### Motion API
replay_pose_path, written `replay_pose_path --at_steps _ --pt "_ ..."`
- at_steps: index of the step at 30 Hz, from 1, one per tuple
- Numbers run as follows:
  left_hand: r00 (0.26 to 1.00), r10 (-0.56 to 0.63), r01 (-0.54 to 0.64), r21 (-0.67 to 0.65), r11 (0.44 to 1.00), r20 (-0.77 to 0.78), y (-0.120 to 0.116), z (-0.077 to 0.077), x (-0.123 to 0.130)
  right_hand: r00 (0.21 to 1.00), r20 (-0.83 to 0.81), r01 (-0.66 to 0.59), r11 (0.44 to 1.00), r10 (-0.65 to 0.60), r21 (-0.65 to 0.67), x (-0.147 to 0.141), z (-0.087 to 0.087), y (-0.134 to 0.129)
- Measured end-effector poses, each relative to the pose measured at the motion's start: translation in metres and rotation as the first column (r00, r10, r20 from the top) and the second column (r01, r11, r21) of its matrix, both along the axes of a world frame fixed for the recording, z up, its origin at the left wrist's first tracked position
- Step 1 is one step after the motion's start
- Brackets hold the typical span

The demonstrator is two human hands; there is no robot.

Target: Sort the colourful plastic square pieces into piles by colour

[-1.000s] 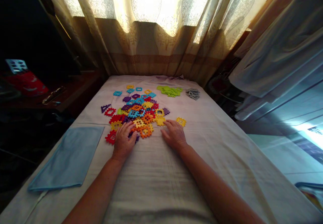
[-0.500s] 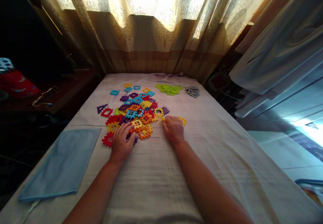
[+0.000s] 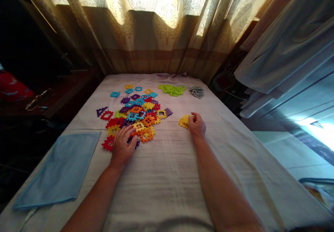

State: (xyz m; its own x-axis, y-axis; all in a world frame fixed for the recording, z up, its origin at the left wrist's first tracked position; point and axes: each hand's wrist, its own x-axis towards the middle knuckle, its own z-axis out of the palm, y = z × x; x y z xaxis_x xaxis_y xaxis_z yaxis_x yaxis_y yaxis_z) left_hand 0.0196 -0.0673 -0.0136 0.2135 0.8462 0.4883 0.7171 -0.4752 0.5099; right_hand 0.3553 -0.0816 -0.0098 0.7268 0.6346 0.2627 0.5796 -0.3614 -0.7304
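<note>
My left hand (image 3: 123, 145) lies open at the near left edge of a mixed pile of plastic interlocking tiles (image 3: 136, 109), its fingers spread over them. Beneath its fingertips are a dark purple tile (image 3: 137, 143) and a pale yellow window tile (image 3: 138, 126). Out to the right, my right hand (image 3: 197, 125) is closed, thumb and fingers pinched at the edge of a yellow tile (image 3: 184, 121). That tile is at a small yellow group on the sheet; the fingers partly hide it.
Lime green tiles (image 3: 172, 90) form a heap at the back, beside a stack of grey tiles (image 3: 196, 92). A folded blue cloth (image 3: 58, 169) lies at the left on the white sheet (image 3: 161, 190). Behind hangs a curtain (image 3: 156, 33), and grey fabric (image 3: 276, 51) hangs at the right.
My right hand has moved right, away from the pile, carrying a yellow tile to the separate yellow group. My left hand stays on the pile. The view has shifted slightly.
</note>
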Motion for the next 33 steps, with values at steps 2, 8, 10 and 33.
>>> replay_pose_path --at_steps 2,8,10,33 --pt "1.000 0.000 0.000 -0.001 1.000 0.003 0.000 0.000 0.000 0.999 0.037 0.001 0.998 -0.004 0.064 0.002 -0.006 0.002" --pt "1.000 -0.010 0.010 -0.014 1.000 0.005 0.001 -0.001 0.000 0.985 0.174 -0.020 0.995 0.003 0.100 0.008 -0.019 0.006" --pt "1.000 -0.011 0.012 -0.020 1.000 0.003 0.001 -0.002 -0.001 0.967 0.252 -0.058 0.991 0.027 0.118 0.006 -0.019 0.006" --pt "1.000 0.003 -0.003 0.000 1.000 -0.015 0.001 -0.002 0.002 0.665 0.419 -0.522 0.786 0.618 -0.332 -0.095 0.002 0.010"
